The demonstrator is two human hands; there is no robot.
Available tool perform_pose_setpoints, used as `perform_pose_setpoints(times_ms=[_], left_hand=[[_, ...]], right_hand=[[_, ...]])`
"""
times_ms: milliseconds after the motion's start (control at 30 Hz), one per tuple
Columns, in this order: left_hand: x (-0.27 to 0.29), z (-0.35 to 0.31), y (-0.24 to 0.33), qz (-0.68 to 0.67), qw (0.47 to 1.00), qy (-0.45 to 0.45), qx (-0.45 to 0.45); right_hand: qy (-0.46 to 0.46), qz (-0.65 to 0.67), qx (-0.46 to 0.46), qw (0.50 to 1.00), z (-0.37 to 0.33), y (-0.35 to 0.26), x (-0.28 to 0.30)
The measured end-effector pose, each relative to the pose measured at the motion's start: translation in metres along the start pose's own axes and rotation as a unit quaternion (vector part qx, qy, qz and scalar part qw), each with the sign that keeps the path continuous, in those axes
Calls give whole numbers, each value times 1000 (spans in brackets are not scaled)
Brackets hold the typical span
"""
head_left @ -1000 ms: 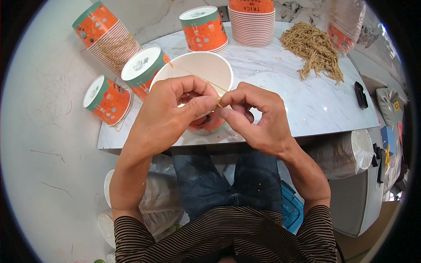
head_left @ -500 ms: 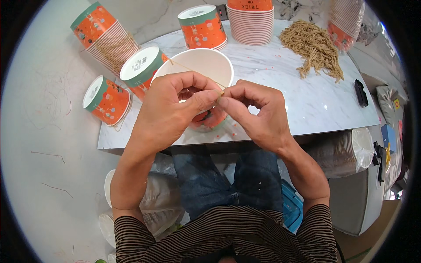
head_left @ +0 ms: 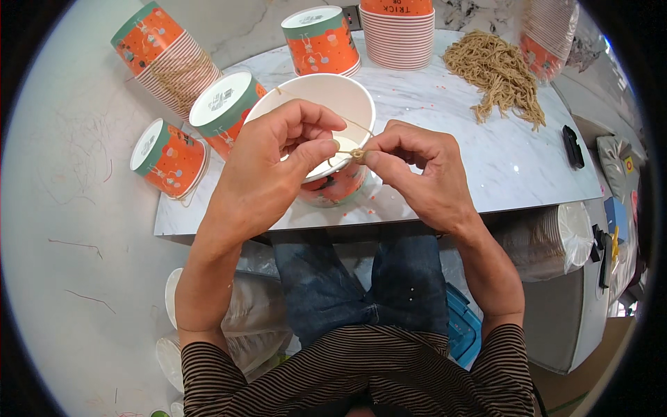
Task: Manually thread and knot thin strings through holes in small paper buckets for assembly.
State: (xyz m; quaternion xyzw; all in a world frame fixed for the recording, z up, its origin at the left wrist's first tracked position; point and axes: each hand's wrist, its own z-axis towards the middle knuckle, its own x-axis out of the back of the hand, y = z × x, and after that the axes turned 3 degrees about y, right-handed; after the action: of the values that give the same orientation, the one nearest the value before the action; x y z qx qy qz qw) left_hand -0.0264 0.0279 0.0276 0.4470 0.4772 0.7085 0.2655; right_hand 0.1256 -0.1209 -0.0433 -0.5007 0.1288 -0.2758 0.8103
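Observation:
An orange and green paper tub (head_left: 333, 186) stands upright in front of me at the table's edge, its white inside showing. Tan cord (head_left: 358, 125) runs from its far rim across the opening to a small loop or knot above the near right rim. My right hand (head_left: 432, 177) pinches the cord at that knot between thumb and forefinger. On the other side my left hand (head_left: 260, 167) is closed, thumb and forefinger gripping a short length of the same cord. Its other fingers curl over the tub's opening.
Upside-down tubs (head_left: 222, 104) and a leaning stack (head_left: 160, 62) stand at the left. Behind are another tub (head_left: 319, 45) and a tall stack (head_left: 397, 42). A heap of cut cord (head_left: 497, 73) lies at the back right, near a black object (head_left: 573, 147). Wrapped tubs (head_left: 549, 240) sit below the table.
My hands have drawn slightly apart, the right one moving right, so the knot and cord between them now show. The tub has shifted a little to the right.

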Motion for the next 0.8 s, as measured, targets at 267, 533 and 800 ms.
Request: perform_pose_setpoints(times_ms=[267, 533, 800], left_hand=[[1, -2, -6, 36, 999, 9, -35], [1, -4, -5, 67, 997, 6, -42], [1, -5, -9, 100, 994, 3, -48]], right_hand=[[-7, -42, 16, 999, 1, 3, 10], [-9, -58, 18, 998, 1, 7, 17], [-14, -95, 49, 994, 2, 6, 21]])
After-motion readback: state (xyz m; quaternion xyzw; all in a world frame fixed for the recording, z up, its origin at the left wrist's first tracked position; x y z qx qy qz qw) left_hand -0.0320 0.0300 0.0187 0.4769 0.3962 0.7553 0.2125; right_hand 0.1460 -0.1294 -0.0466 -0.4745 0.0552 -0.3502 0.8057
